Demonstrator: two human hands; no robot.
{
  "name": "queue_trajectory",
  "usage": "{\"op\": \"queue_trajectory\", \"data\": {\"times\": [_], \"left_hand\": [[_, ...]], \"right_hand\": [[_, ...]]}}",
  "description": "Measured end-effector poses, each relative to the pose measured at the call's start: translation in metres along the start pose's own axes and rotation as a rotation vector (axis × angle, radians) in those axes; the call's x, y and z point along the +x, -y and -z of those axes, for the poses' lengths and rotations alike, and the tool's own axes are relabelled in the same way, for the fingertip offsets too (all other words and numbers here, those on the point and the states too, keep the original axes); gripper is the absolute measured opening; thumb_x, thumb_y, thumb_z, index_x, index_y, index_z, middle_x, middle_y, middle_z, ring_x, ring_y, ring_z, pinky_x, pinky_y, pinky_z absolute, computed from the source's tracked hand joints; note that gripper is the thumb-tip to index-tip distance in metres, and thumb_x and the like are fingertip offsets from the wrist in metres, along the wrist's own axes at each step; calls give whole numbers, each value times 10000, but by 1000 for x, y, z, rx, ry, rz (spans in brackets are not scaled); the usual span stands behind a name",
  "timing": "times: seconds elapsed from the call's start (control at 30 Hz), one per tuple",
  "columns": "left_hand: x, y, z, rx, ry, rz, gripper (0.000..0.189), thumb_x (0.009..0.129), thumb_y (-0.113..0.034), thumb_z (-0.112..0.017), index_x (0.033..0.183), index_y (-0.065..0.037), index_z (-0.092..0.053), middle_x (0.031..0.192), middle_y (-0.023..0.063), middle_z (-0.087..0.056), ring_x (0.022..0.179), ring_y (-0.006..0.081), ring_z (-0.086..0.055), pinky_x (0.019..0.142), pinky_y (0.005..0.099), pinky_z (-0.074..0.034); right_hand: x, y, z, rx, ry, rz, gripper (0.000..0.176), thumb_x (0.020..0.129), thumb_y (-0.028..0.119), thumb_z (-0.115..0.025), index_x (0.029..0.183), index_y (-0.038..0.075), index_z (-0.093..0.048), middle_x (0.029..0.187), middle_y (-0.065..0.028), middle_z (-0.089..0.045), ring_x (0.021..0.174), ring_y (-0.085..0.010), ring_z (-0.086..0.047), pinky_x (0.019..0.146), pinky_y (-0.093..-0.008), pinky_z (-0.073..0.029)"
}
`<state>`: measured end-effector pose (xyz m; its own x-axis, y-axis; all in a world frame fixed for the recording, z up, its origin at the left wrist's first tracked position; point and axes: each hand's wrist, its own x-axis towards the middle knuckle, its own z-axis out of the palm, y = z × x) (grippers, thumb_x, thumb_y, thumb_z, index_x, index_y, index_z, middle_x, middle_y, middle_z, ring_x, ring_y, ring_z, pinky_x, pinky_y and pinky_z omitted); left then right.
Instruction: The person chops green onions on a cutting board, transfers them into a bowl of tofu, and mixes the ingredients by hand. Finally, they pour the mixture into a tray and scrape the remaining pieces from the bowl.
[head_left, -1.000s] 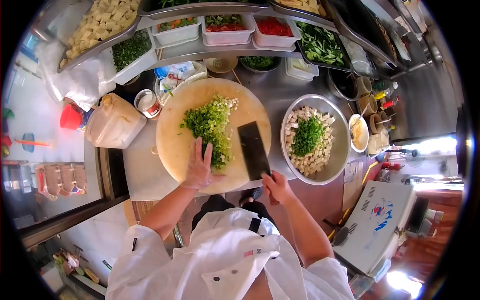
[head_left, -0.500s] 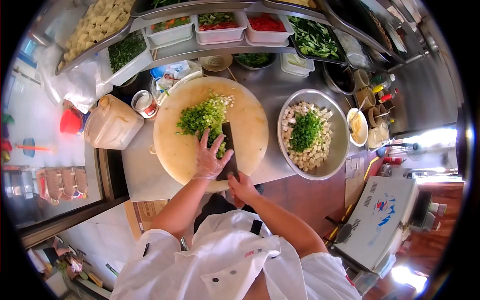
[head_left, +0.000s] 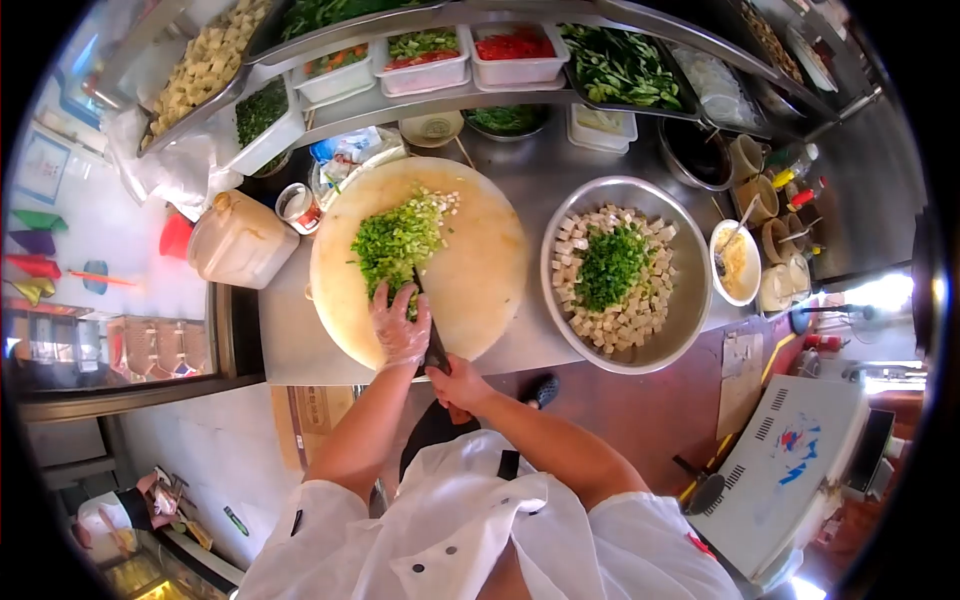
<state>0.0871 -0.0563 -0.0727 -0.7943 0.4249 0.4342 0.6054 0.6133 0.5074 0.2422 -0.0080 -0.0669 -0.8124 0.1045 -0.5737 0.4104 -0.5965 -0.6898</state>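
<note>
1. our left hand (head_left: 400, 328), in a thin clear glove, lies with its fingers spread on the near end of the chopped greens (head_left: 397, 238). it presses down flat and pinches nothing.
2. our right hand (head_left: 462, 385) is closed in a fist round the handle of the cleaver (head_left: 428, 325), at the near edge of the round cutting board (head_left: 485, 265).
3. the cleaver stands on its edge, so we see the blade as a thin dark line. it runs forward from the right hand, just beside the thumb side of the left hand, and its far end reaches the greens. we cannot tell whether blade and glove touch.
4. the greens lie in a heap that stretches away from the left fingertips toward the far side of the board, with a few pale pieces at the far end.
5. right of both hands, apart from the board, a metal bowl (head_left: 692, 300) stands on the worktop (head_left: 560, 175). it holds tofu cubes (head_left: 630, 325) with a mound of chopped green in the middle.
6. left of the left hand, past the board's edge, stands a plastic jug (head_left: 240, 240).
</note>
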Motion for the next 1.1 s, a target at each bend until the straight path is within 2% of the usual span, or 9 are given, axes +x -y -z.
{"op": "queue_trajectory", "data": {"times": [0.17,0.33,0.47,0.73,0.83,0.93,0.97,1.07,1.1], "left_hand": [[-12,-29,17,161,-70,-14,311,880,-271,-785,1154,-126,-770,1409,274,-571,1256,486,-556,1066,572,-482],[-11,-82,32,256,-171,-105,305,853,-209,-796,1142,-117,-764,1361,264,-593,1183,480,-590,989,577,-520],[-8,-145,26,186,-195,-186,298,851,-187,-794,1135,-102,-763,1366,252,-596,1179,468,-592,992,565,-518],[-48,-293,-74,-170,-37,-277,298,837,-227,-821,1118,-143,-762,1379,240,-590,1212,458,-582,1046,566,-488],[-61,-336,-114,-275,94,-311,347,850,-244,-824,1176,-156,-742,1369,266,-578,1230,474,-573,1057,546,-481],[-54,-347,-166,-283,300,-415,363,909,-310,-772,1250,-197,-724,1401,278,-572,1258,488,-558,1099,576,-456],[-48,-344,-178,-132,446,-453,421,963,-431,-683,1312,-196,-709,1496,240,-545,1292,509,-543,1152,602,-399],[-30,-344,-187,-5,537,-700,453,999,-503,-619,1332,-210,-708,1541,190,-540,1379,490,-498,1179,619,-351],[-18,-362,-169,-78,473,-743,422,1009,-449,-654,1333,-184,-705,1448,175,-629,1326,430,-583,1124,560,-446]], "right_hand": [[-14,-16,25,15,148,53,185,1053,221,-629,1072,64,-532,639,-15,-515,484,-126,-482,457,-312,-433],[-66,32,47,-57,226,3,221,1054,258,-625,1067,59,-531,627,-18,-506,473,-121,-455,419,-310,-395],[-101,49,80,-15,202,108,229,1053,254,-634,1043,57,-520,624,-19,-521,476,-119,-481,417,-316,-390],[-204,53,196,100,-137,224,192,1051,194,-639,1067,47,-517,644,-15,-563,483,-112,-528,448,-295,-446],[-260,68,228,80,-285,111,190,1049,194,-644,1011,53,-522,644,-16,-544,480,-125,-522,459,-307,-455],[-307,67,253,203,-400,32,186,1041,192,-647,1003,53,-529,687,-17,-551,504,-122,-525,461,-314,-443],[-328,70,258,212,-441,-2,175,1033,188,-649,1021,50,-544,714,-14,-555,523,-115,-526,464,-313,-438],[-389,88,265,128,-565,-112,176,1038,190,-661,1025,53,-550,734,-25,-517,575,-137,-493,518,-331,-465],[-404,87,271,151,-603,-97,171,1039,181,-656,1017,54,-544,738,-25,-516,577,-138,-495,520,-332,-464]]}}
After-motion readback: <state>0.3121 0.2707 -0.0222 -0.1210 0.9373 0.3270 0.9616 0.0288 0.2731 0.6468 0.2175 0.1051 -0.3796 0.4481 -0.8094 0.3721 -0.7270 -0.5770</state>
